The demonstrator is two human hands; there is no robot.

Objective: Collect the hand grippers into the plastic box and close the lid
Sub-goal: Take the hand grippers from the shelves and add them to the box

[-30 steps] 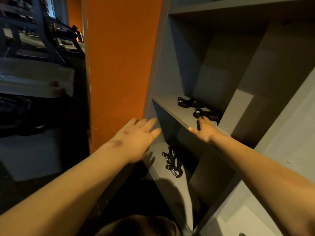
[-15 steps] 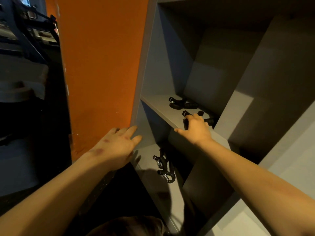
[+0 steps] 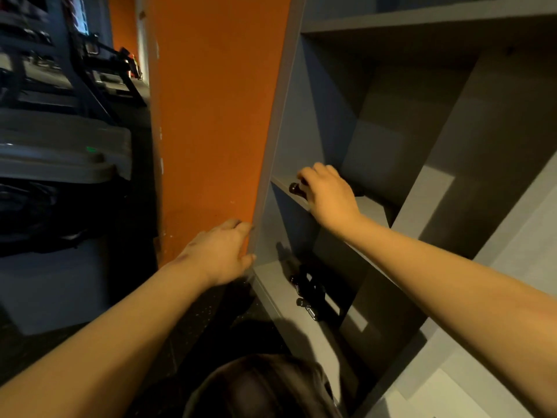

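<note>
My right hand [image 3: 327, 196] reaches onto the middle shelf [image 3: 369, 208] of a grey cabinet, fingers curled over a black hand gripper [image 3: 294, 188] whose handle end pokes out on the left. The rest of that gripper is hidden under the hand. More black hand grippers [image 3: 310, 292] lie on the lower shelf [image 3: 271, 282]. My left hand [image 3: 221, 253] rests against the cabinet's front left edge [image 3: 265, 182], fingers loosely bent, holding nothing. No plastic box is in view.
An orange panel [image 3: 211, 116] stands left of the cabinet. Gym machines and a grey moulded cover [image 3: 60, 149] fill the dark left side. A vertical divider [image 3: 437, 182] bounds the shelf on the right. The floor below is dark.
My right hand moved left and further in along the middle shelf, now covering the grippers there and curling onto one. My left hand came up against the cabinet edge.
</note>
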